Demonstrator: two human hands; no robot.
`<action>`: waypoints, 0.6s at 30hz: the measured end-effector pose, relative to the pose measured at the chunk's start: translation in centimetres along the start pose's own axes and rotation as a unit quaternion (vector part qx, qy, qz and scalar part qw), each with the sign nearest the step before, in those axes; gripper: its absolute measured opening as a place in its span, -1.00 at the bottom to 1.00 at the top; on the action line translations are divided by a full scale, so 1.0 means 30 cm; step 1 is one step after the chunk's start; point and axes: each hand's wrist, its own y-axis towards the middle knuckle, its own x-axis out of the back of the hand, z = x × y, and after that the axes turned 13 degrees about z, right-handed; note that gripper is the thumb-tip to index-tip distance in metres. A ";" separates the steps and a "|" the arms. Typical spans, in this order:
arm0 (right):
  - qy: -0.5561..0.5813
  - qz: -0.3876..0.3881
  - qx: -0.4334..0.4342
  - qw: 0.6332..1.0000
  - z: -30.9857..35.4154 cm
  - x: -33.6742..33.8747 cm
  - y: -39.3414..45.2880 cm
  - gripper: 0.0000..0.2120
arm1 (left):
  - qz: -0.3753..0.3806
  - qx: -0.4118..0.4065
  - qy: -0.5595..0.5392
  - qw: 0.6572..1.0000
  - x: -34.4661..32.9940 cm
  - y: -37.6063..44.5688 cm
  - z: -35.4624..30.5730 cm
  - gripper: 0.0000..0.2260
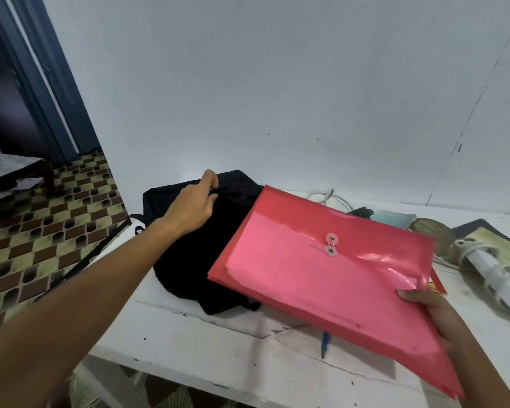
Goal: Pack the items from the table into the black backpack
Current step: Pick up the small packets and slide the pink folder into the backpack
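The left hand (196, 201) has its fingers (211, 179) pinched on the top edge of the black backpack (195, 254), which lies by the bench's (212, 348) left edge. The right hand (433, 312) grips a red envelope folder (321, 278), its far corner over the backpack.
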 end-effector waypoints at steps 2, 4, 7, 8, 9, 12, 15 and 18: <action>-0.014 -0.011 -0.017 1.000 0.019 -0.029 -0.025 -0.50 | -0.005 -0.023 0.047 0.999 0.061 0.026 -0.011 -0.90; -0.045 -0.031 -0.043 0.998 0.038 -0.065 -0.045 -0.32 | -0.013 -0.047 0.075 0.996 0.107 0.055 -0.014 -0.86; -0.091 -0.040 -0.085 0.991 0.057 -0.113 -0.067 0.02 | -0.021 -0.041 0.097 0.994 0.157 0.093 -0.012 -0.71; -0.114 -0.042 -0.091 0.988 0.062 -0.121 -0.060 0.02 | -0.027 -0.035 0.104 0.994 0.170 0.103 -0.015 -0.67; -0.150 -0.048 -0.096 0.983 0.071 -0.137 -0.057 0.03 | -0.037 -0.030 0.114 0.992 0.184 0.110 -0.021 -0.64; -0.131 0.000 -0.126 0.983 0.087 -0.175 -0.056 -0.46 | -0.058 -0.017 0.147 0.987 0.205 0.108 -0.051 -0.61; -0.107 -0.018 -0.139 0.984 0.099 -0.199 -0.044 -0.67 | -0.026 0.012 0.166 0.986 0.185 0.085 -0.081 -0.64; -0.070 -0.045 -0.148 0.985 0.095 -0.183 -0.016 -0.76 | 0.027 0.075 0.254 0.964 0.111 0.048 -0.071 -0.42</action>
